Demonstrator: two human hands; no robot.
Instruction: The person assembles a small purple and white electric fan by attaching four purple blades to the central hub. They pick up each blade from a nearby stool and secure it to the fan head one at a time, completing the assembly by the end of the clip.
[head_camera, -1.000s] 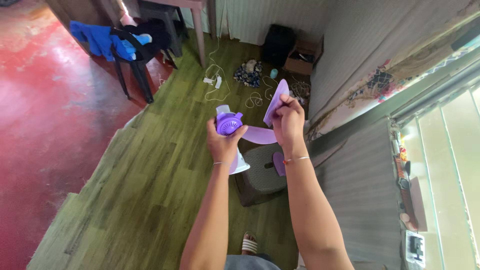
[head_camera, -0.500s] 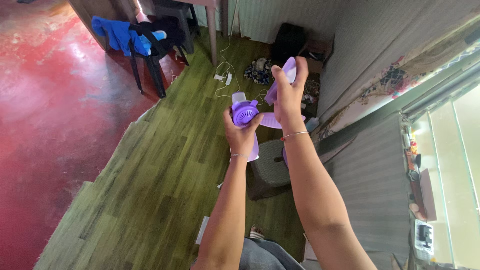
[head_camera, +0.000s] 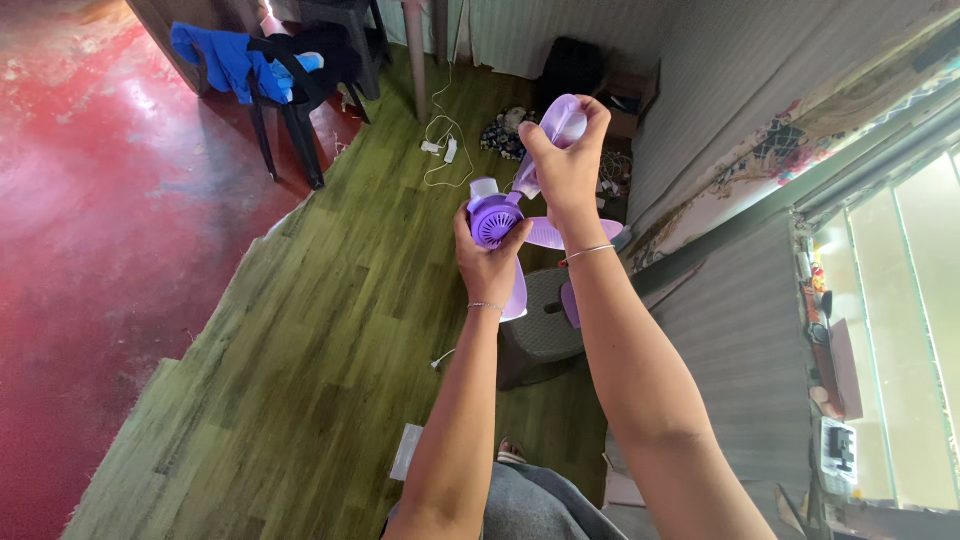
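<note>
The left hand wraps its fingers around the hub of the purple fan blade from below. The right hand pinches one upper blade between thumb and curled fingers.

A purple fan blade is showing above green wood-patterned flooring; beside the flooring, a red floor is gleaming, blue cloth lying above it.

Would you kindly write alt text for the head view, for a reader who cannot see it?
Two hands hold a purple fan blade assembly over a green wood-pattern floor: the left hand grips its hub, the right hand pinches one blade. A dark stool stands below.
</note>
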